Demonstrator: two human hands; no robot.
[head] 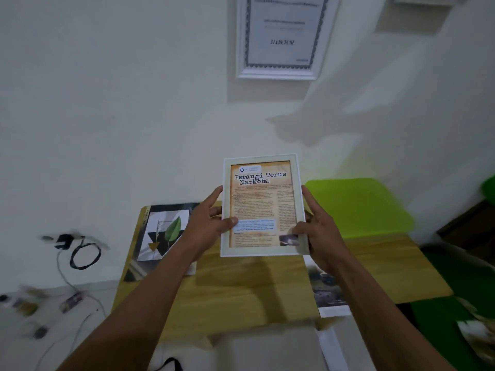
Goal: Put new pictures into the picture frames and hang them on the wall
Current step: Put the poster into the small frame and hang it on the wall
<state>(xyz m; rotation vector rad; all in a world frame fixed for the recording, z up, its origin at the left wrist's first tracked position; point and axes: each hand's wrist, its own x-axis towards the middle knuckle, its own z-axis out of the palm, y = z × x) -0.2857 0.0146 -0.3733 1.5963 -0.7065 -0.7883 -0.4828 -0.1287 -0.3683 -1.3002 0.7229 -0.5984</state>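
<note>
White frame (263, 206) round an orange-brown poster (261, 199), pale wood table (241, 290), bright green chair (359, 204)

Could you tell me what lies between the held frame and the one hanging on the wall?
Head view: only bare wall, with a shadow, separates held frame from hanging frame.

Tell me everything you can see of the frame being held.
The frame is a white, slim-bordered upright rectangle, held above the wooden table, front toward the camera. Inside sits a tan poster headed "Perangi Terus Narkoba". The left hand grips its left edge, the right hand its right edge, thumbs on the front.
</note>
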